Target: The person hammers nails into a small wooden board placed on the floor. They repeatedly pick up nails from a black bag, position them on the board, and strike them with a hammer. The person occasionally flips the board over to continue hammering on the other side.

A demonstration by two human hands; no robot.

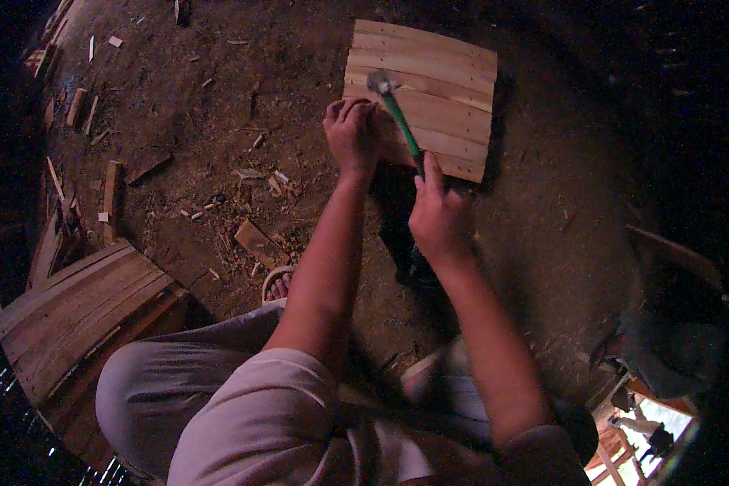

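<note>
A panel of pale wooden slats lies ahead of me, with small dark marks like nail heads along its sides. My right hand is closed around the handle of a hammer, which has a green shaft and a grey metal head. That head is over the left part of the panel, just beyond my left fingers; whether it touches the wood I cannot tell. At the panel's left edge, my left hand has its fingers bent and drawn together. Whatever they pinch is hidden.
Wood scraps and shavings litter the dirt floor to the left. A wooden block lies farther left. Near my left knee stands a plank-topped wooden piece. Dark cloth-like material lies at the right, close to a bright opening.
</note>
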